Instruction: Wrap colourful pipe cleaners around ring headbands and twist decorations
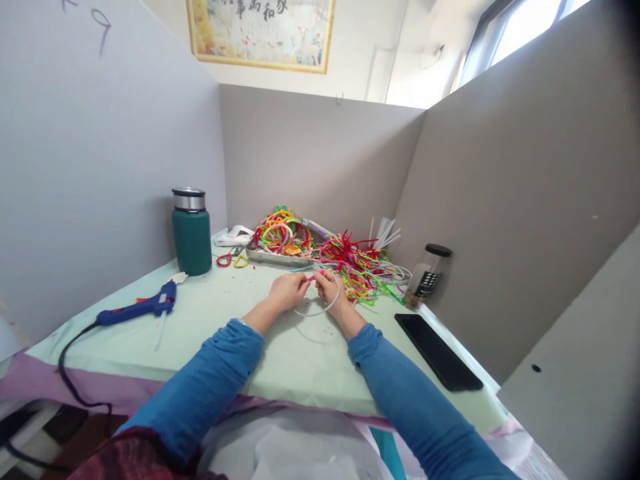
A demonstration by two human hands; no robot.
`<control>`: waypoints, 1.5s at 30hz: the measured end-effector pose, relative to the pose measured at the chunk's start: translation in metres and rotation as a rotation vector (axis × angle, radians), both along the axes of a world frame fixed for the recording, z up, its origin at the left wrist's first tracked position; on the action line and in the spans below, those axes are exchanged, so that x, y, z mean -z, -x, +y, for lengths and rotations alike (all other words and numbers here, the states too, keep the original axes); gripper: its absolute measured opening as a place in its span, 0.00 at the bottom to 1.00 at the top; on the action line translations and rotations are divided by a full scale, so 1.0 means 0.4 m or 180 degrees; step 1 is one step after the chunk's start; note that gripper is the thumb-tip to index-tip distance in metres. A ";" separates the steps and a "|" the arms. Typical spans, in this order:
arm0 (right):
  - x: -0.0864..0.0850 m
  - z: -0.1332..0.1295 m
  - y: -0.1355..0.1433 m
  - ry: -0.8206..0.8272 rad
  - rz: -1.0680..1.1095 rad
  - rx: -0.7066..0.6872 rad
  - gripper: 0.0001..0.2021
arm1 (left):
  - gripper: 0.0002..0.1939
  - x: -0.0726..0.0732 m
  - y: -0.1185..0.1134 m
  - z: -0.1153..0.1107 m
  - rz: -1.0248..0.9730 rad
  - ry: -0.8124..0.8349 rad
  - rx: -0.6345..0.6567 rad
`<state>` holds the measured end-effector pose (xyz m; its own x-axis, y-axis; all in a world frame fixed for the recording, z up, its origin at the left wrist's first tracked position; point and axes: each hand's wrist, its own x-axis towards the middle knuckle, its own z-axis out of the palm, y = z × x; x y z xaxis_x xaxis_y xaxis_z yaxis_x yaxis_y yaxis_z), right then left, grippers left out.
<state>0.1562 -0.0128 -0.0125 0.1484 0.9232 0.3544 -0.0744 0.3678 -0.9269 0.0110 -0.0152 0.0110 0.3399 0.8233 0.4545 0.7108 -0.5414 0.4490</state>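
My left hand (pixel 289 291) and my right hand (pixel 331 288) meet over the middle of the table, fingers pinched close together. Between the fingertips of both runs a short pink pipe cleaner (pixel 311 278). A thin white hoop (pixel 326 309) curves out below my right hand, which grips it along with the pink piece; where the two join is covered by the fingers. Just past my hands lies a tangled heap of coloured pipe cleaners (pixel 350 250). Left of the heap, a metal tray (pixel 273 257) carries several colourful twisted rings (pixel 277 235).
At left stand a green bottle (pixel 192 241) and a blue glue gun (pixel 137 310) with a trailing cord. Red-and-yellow-handled scissors (pixel 233 261) lie near the tray. A black phone (pixel 437 351) and a clear jar (pixel 427 277) are at right. Grey partitions (pixel 320 157) enclose the table.
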 end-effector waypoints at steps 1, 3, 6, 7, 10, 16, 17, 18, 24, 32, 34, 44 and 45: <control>-0.002 -0.001 0.000 0.0003 0.0028 -0.0012 0.15 | 0.15 0.003 0.000 0.006 -0.0143 0.0078 0.0090; -0.005 -0.004 0.001 0.0016 0.0090 -0.0067 0.15 | 0.17 0.007 0.001 0.018 -0.0532 0.0426 0.0251; -0.009 -0.007 0.001 0.0019 0.0163 -0.0199 0.15 | 0.15 0.008 0.005 0.032 -0.1348 0.1354 0.0433; -0.009 -0.007 0.001 0.0006 0.0184 -0.0251 0.15 | 0.13 0.007 0.008 0.033 -0.1634 0.1673 0.0512; -0.006 -0.006 -0.001 -0.0042 0.0202 -0.0412 0.16 | 0.09 -0.001 0.015 0.032 -0.2299 0.2569 0.0775; -0.004 -0.003 -0.006 -0.0054 0.0269 -0.0495 0.16 | 0.07 -0.010 0.023 0.027 -0.2843 0.3402 0.1028; -0.005 -0.004 -0.006 -0.0043 0.0297 -0.0506 0.16 | 0.07 -0.011 0.023 0.027 -0.2890 0.3444 0.1027; -0.007 -0.005 -0.006 -0.0040 0.0324 -0.0535 0.16 | 0.07 -0.013 0.024 0.026 -0.2941 0.3485 0.1022; -0.015 -0.008 -0.005 -0.0161 0.0607 -0.0954 0.15 | 0.03 -0.036 0.030 0.011 -0.3409 0.4027 0.1141; -0.020 -0.005 -0.011 -0.0108 0.0784 -0.1260 0.14 | 0.04 -0.044 0.034 0.001 -0.3578 0.4182 0.1364; -0.018 -0.004 -0.013 -0.0088 0.0765 -0.1188 0.14 | 0.04 -0.043 0.032 0.002 -0.3572 0.4118 0.1310; -0.016 -0.013 -0.010 -0.0264 0.0570 -0.1188 0.13 | 0.07 -0.041 0.038 0.015 -0.3534 0.4432 0.1540; -0.017 -0.014 -0.009 -0.0269 0.0580 -0.1224 0.13 | 0.07 -0.040 0.039 0.016 -0.3534 0.4436 0.1565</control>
<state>0.1598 -0.0185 -0.0057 -0.1337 0.8924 0.4310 -0.3807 0.3553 -0.8537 -0.0046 -0.0088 0.0271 0.6923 0.6841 -0.2297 -0.2755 0.5447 0.7920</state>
